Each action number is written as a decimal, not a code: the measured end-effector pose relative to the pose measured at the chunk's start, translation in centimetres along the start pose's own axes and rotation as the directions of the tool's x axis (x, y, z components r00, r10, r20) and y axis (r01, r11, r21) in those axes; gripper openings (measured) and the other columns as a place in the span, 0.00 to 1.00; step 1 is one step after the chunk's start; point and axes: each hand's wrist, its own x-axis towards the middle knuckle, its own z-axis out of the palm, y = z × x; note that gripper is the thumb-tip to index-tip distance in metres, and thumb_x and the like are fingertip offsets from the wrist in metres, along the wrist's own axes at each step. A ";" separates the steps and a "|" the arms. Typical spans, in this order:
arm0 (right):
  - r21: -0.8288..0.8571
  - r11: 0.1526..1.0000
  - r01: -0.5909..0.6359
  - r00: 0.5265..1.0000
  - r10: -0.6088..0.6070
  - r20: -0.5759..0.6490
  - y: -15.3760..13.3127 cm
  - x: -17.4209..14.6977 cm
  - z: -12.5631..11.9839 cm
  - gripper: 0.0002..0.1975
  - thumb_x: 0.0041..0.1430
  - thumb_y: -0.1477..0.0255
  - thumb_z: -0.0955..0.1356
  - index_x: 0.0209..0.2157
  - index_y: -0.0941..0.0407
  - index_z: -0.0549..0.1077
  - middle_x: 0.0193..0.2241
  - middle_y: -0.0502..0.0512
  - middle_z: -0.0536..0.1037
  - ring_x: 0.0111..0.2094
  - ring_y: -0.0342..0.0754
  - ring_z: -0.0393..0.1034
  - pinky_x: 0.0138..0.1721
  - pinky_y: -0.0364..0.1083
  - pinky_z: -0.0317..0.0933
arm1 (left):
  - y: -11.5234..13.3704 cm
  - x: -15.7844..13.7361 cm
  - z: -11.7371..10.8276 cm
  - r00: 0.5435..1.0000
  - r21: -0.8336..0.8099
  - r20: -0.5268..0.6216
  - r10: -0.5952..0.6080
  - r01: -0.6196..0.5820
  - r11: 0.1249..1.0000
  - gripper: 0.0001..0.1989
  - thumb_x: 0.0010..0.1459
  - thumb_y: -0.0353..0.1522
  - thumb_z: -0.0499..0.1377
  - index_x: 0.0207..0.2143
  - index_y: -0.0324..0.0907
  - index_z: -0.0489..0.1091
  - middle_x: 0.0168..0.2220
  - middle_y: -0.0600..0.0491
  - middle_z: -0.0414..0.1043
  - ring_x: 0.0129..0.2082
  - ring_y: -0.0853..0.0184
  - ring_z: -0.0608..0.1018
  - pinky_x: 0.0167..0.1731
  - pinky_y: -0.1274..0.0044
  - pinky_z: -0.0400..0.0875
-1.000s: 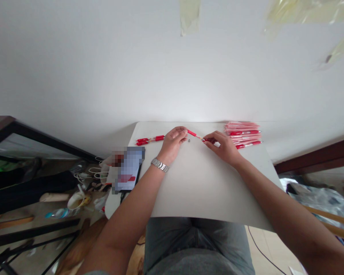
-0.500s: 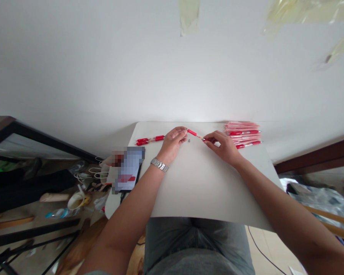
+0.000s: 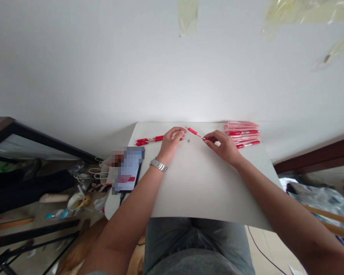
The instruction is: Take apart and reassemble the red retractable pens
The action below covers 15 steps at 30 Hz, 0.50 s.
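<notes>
A red ballpoint pen with a clear barrel section slants above the table, its tip pointing up and left. Its rear end is pinched between the thumb and fingers of my right hand. Close to the pen's tip is my left hand, thumb pressed toward its curled fingers; whatever lies between them is too small to make out. Below the tip, a small grey piece rests on the white table. Several red pens lie left of my left hand, partly hidden by it.
Beyond my right hand sits a pile of pale pink sticks with red pens among and before it. A phone with a cable lies at the table's left edge. The white wall stands directly behind the table.
My left hand has shifted slightly left, away from the pen's tip, so the tip now shows. My right hand keeps holding the pen in nearly the same place.
</notes>
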 end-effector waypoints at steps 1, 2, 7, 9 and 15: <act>-0.001 1.000 0.000 1.000 0.000 -0.001 0.0 0.0 0.0 0.15 0.70 0.56 0.68 0.43 0.52 0.78 0.34 0.56 0.77 0.34 0.49 0.73 0.36 0.50 0.71 | 0.0 0.0 -0.1 1.000 0.042 0.011 0.027 -0.028 0.999 0.07 0.60 0.37 0.65 0.38 0.44 0.79 0.43 0.49 0.81 0.40 0.66 0.79 0.41 0.76 0.71; -0.001 1.000 0.001 1.000 -0.001 -0.002 0.0 0.0 0.0 0.14 0.70 0.56 0.68 0.43 0.52 0.78 0.34 0.56 0.77 0.34 0.49 0.73 0.36 0.50 0.71 | 0.1 0.0 -0.1 0.998 0.081 0.025 0.053 -0.055 0.995 0.07 0.60 0.36 0.65 0.38 0.43 0.79 0.42 0.49 0.81 0.40 0.65 0.79 0.41 0.75 0.71; 0.003 1.000 -0.004 1.000 0.004 0.005 0.0 0.0 0.0 0.14 0.70 0.56 0.68 0.43 0.52 0.78 0.34 0.55 0.77 0.34 0.49 0.73 0.36 0.50 0.71 | 0.0 0.1 -0.4 0.989 0.203 0.063 0.133 -0.143 0.969 0.05 0.61 0.34 0.64 0.36 0.43 0.79 0.40 0.49 0.80 0.39 0.64 0.78 0.41 0.75 0.70; 0.005 1.000 -0.005 1.000 0.005 0.000 0.0 0.0 0.0 0.14 0.70 0.56 0.68 0.43 0.52 0.78 0.34 0.55 0.77 0.33 0.49 0.73 0.36 0.50 0.71 | -0.1 0.0 -0.5 0.982 0.271 0.074 0.176 -0.190 0.944 0.04 0.61 0.32 0.64 0.36 0.44 0.79 0.40 0.49 0.80 0.38 0.64 0.77 0.40 0.75 0.69; 0.007 1.000 -0.003 1.000 0.003 -0.003 0.1 0.0 0.1 0.14 0.70 0.57 0.68 0.43 0.52 0.78 0.34 0.55 0.77 0.34 0.49 0.73 0.36 0.49 0.71 | -0.7 0.1 -0.7 0.958 0.450 0.144 0.247 -0.286 0.846 0.05 0.63 0.31 0.62 0.39 0.45 0.78 0.41 0.50 0.79 0.39 0.63 0.77 0.39 0.74 0.69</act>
